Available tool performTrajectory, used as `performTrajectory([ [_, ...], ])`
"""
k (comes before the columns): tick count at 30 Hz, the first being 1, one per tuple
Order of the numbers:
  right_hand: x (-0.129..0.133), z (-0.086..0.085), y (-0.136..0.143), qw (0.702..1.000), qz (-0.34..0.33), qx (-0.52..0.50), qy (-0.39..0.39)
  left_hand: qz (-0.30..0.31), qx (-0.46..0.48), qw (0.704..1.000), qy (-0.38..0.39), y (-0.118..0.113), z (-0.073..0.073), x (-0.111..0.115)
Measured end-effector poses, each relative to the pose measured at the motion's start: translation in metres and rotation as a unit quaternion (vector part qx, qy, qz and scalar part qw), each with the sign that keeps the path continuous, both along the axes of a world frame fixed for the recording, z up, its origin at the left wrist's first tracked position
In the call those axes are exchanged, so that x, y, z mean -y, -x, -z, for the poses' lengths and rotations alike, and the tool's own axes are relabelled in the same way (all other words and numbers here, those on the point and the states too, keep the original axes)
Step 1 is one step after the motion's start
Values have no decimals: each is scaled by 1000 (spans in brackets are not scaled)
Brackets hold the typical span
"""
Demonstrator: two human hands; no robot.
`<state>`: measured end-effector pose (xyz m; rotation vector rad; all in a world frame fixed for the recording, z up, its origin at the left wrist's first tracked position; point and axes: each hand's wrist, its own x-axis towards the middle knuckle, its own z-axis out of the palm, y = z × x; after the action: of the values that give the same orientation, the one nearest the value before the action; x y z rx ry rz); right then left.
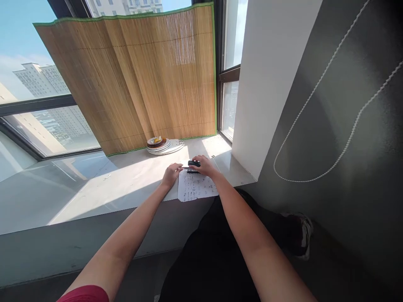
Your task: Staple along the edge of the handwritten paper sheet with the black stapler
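Note:
A small black stapler (194, 163) with a silvery middle part is on the windowsill, at the top edge of a sheet of paper. My right hand (204, 165) is closed around its right end from above. From the left, my left hand (171, 173) pinches a thin metal part that juts out of the stapler's left end; the fingertips are too small to make out fully. The white paper (197, 187) carries rows of dark handwriting. Its lower edge hangs slightly over the sill's front edge, and my right forearm covers its right side.
A stack of plates (159, 147) stands on the white windowsill (126, 178) beyond my hands. Behind it hangs a bamboo blind (151, 79) with green edging, in front of the windows. A white bead cord (310, 180) loops down the dark wall at right.

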<state>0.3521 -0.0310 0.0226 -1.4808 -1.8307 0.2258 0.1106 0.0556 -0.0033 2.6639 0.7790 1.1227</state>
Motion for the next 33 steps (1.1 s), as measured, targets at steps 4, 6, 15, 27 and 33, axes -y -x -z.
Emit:
performTrajectory([
  [4,3,2,4,998,16,63,20,-9,-9,1000,-9,1,1,-2],
  [6,3,2,5,997,14,76,17,-17,0,1000,-22,2,1,-2],
  [15,8,-3,8,995,3,103,-1,49,-18,999,9,-2,-2,-5],
  [27,5,1,6,995,0,101,-1,5,69,998,10,1,-4,2],
  [33,1,5,4,995,-5,103,9,-49,96,992,64,2,-3,7],
])
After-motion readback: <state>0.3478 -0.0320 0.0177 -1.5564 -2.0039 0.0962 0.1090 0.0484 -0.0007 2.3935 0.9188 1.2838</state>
